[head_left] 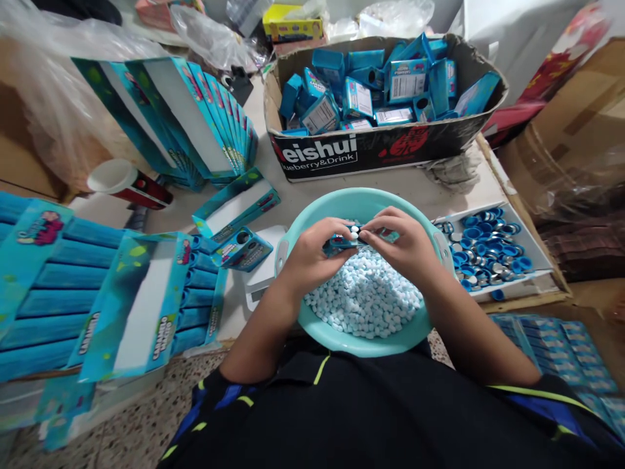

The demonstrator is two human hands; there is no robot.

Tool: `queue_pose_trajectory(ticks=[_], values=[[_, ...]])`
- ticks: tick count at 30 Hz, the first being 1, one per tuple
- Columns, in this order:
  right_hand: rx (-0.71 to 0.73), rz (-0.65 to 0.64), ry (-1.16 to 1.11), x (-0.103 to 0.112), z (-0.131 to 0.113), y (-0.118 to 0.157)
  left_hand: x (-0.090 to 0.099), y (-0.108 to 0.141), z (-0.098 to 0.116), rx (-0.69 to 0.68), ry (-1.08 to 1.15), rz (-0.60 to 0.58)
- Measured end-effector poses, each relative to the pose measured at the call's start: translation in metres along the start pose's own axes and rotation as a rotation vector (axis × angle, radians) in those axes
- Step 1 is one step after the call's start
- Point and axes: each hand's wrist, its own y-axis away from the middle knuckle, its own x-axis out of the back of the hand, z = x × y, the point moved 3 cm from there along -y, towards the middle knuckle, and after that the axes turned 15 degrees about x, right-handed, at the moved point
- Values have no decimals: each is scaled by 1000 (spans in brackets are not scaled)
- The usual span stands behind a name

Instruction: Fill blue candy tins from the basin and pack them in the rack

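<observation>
Over the turquoise basin, my left hand is closed round a small blue candy box. My right hand grips the same box from the other side, thumb and fingers pinched close to its hole. A couple of white candies show at the hole between my fingertips. Below both hands, a heap of pale blue and white candies lies in the basin. My fingers cover much of the box.
A black carton full of blue candy boxes stands behind the basin. To the right, a white tray holds blue-and-silver caps. Display boxes, a loose candy box and a paper cup are at left.
</observation>
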Motion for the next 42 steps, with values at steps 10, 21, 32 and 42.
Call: queue_pose_trajectory(ticks=[10,21,32,42], values=[[194,-61,-19,-6,-4,0,-2,0,-3,93,-13,-32],[197,41,62,-1,-3,1,-3,3,-14,230,45,26],[104,61,80,4,-2,11,-5,8,-1,177,79,-39],[-21,-264,37,-14,18,28,3,14,-10,293,239,70]])
